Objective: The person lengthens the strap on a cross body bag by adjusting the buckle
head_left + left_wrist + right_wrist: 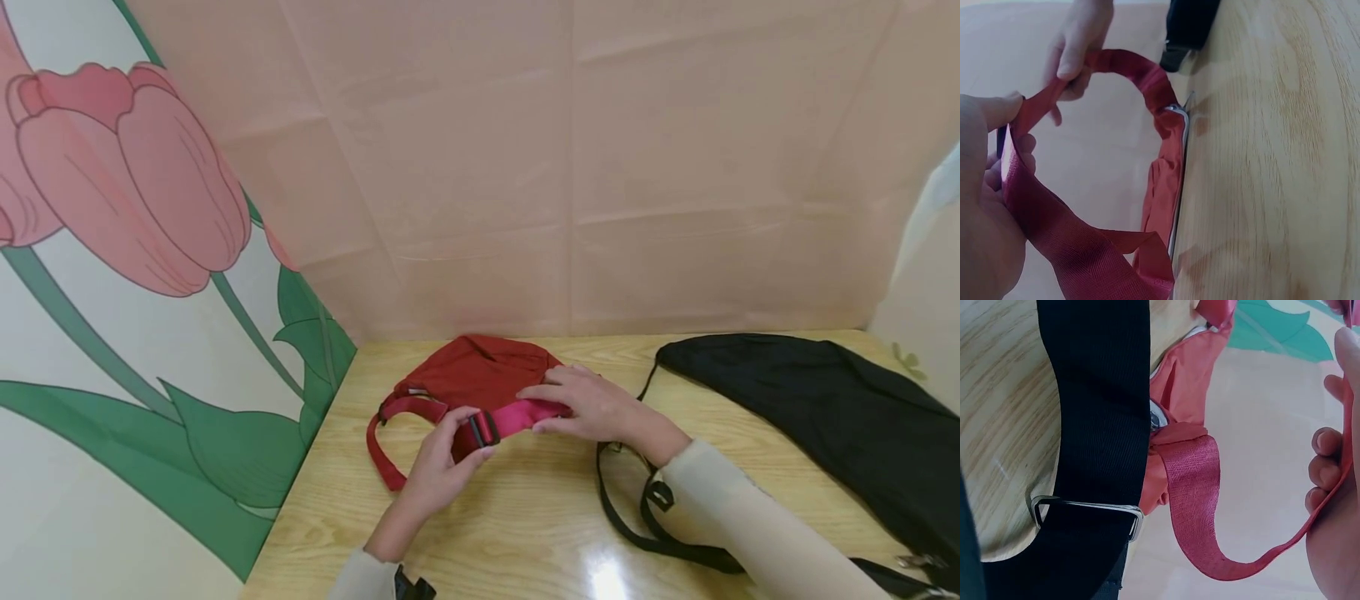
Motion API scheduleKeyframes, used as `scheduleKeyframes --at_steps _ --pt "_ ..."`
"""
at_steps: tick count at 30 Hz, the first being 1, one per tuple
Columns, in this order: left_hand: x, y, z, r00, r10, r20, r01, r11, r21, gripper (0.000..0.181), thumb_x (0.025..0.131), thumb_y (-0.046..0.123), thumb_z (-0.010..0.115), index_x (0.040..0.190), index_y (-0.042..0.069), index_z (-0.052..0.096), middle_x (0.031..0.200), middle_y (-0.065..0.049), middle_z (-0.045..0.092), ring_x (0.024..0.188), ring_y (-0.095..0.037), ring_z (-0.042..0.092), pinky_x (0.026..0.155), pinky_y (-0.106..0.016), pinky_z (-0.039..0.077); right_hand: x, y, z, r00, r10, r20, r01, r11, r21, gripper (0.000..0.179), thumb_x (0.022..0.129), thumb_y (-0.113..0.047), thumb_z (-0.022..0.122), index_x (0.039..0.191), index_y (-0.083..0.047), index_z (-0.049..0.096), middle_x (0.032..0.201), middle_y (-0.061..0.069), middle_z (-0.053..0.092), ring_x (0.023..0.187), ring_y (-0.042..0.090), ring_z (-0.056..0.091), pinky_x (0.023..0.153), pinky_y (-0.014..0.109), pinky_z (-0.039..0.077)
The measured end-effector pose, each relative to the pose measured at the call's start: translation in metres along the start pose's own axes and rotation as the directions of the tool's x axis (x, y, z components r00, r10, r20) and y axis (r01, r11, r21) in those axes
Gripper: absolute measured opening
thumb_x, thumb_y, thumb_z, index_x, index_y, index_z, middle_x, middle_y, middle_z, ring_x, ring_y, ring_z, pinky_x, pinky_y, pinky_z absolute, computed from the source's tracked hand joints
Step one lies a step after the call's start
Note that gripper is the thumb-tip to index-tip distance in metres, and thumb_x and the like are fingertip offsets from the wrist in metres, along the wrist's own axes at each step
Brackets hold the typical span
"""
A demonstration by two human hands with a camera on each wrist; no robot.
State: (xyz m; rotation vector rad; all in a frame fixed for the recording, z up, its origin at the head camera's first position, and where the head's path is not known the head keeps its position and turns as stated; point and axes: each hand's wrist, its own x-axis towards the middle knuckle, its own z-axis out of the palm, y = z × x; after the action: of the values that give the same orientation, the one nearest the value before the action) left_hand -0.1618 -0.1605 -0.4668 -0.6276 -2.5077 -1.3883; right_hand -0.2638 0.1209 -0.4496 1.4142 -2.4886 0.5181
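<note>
A red waist bag (483,371) lies on the wooden table, its red strap (525,416) lifted in front of it. My left hand (438,471) holds the strap at a black plastic buckle (484,428), thumb on the near side and fingers behind. To the right, my right hand (588,406) grips the same strap between thumb and fingers. In the left wrist view the strap (1079,256) loops from my hands back to the bag (1163,181). The right wrist view shows the strap (1197,512) curving from the bag up to my right hand (1335,481).
A black bag (795,408) lies on the right of the table (540,533). Its black strap (630,533) runs under and beside my right forearm, with a metal ring (1085,504) around it. A tan covering (570,167) rises behind the table; a tulip-patterned panel (127,175) stands left.
</note>
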Motion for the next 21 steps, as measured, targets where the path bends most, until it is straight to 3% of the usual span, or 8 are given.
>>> scheduleKeyframes --at_steps 7,16,21 --pt "-0.002 0.000 -0.004 1.000 0.007 -0.004 -0.006 1.000 0.022 0.050 0.095 0.023 0.074 0.138 0.014 0.050 0.123 -0.005 0.064 0.100 -0.017 0.063 0.078 -0.029 0.056 -0.003 0.007 0.001 1.000 -0.006 -0.025 0.007 1.000 0.008 0.048 0.090 -0.052 0.072 0.133 -0.032 0.065 0.105 -0.009 0.059 0.094 0.008 0.050 0.087 0.037 0.043" --pt "0.000 0.002 -0.005 0.998 0.042 0.040 -0.043 0.999 0.026 0.052 0.097 0.021 0.071 0.141 0.005 0.047 0.123 -0.009 0.062 0.097 -0.018 0.064 0.077 -0.030 0.056 -0.004 0.013 0.002 1.000 -0.004 -0.028 0.004 1.000 0.023 0.049 0.092 -0.061 0.064 0.133 -0.035 0.065 0.104 -0.011 0.059 0.092 0.005 0.049 0.085 0.034 0.041" --pt "0.001 0.003 -0.005 0.998 0.039 0.040 -0.040 0.999 0.027 0.051 0.097 0.020 0.071 0.140 0.007 0.048 0.123 -0.009 0.063 0.097 -0.019 0.064 0.076 -0.030 0.056 -0.004 0.015 0.001 1.000 0.005 -0.022 -0.005 1.000 0.019 0.050 0.092 -0.063 0.063 0.133 -0.035 0.065 0.103 -0.011 0.058 0.090 0.004 0.048 0.082 0.033 0.041"
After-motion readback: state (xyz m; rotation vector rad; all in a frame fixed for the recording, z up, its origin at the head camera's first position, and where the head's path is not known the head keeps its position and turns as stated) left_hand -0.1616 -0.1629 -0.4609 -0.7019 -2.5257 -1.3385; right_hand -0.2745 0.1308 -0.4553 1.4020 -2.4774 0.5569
